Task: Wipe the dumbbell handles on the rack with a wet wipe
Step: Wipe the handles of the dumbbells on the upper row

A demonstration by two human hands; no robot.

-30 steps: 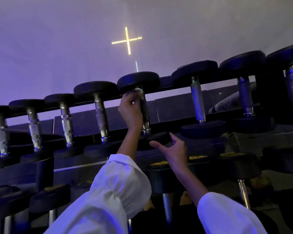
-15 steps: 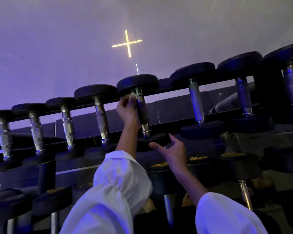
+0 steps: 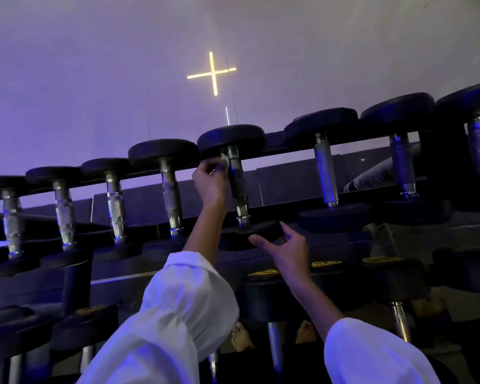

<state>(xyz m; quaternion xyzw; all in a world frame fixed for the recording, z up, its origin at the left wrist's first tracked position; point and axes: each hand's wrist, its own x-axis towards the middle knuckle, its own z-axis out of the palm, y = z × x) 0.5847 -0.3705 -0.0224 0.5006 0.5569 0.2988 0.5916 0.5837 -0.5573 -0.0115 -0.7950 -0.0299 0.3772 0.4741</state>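
Under the violet light, the dumbbells at the left end [image 3: 64,217] lie side by side across the rack [image 3: 272,141], chrome handles showing between black heads. Next along, the left hand [image 3: 211,181] reaches up out of a white sleeve [image 3: 178,306]. Its fingers are curled and pinch a small pale wet wipe [image 3: 224,159] against the top of the middle dumbbell's handle [image 3: 237,187], just below the upper head. Lower and slightly right, the right hand [image 3: 286,248] is slack, thumb and fingers spread and holding nothing. It hangs close to that dumbbell's lower head [image 3: 241,236], though I can't tell whether they touch. Beyond it, bigger dumbbells [image 3: 326,173] carry on to the right.
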